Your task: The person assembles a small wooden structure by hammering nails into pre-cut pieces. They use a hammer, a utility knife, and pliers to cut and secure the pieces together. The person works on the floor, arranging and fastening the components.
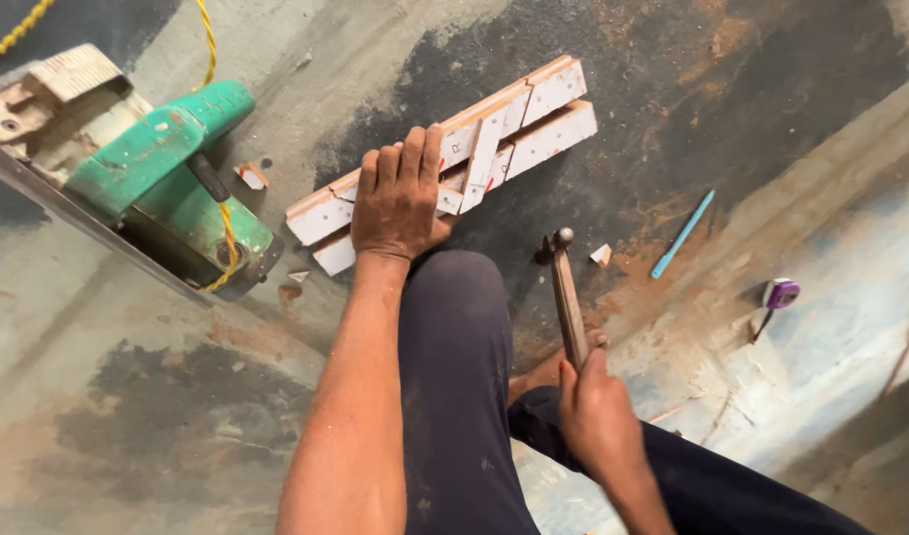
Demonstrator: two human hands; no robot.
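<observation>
A small frame of white-faced wooden strips [445, 159] is pinned to a stained concrete floor [177, 416] by the left hand [399, 198], which is spread flat, palm down, over the near end of the assembly. A hammer [566, 292] is gripped by its wooden handle in the closed right hand [598, 416], its metal head raised just right of the strips and not touching them. Two long strips are seen lying side by side, with a shorter piece set crosswise between them; whether the pieces are already fastened cannot be told, and no nails can be made out. From the raised hammer and the pinned frame, the joining is judged to be under way rather than finished.

A green power saw [167, 168] with a yellow cord [213, 59] is seen resting to the left, well apart from the strips, with small offcuts [250, 175] scattered near it. To the right, a light blue pencil [682, 234] and a small purple and white tape measure [779, 293] are left lying on the floor. Small red and black markings are visible on the white faces of the strips; no packaging or signs are in view.
</observation>
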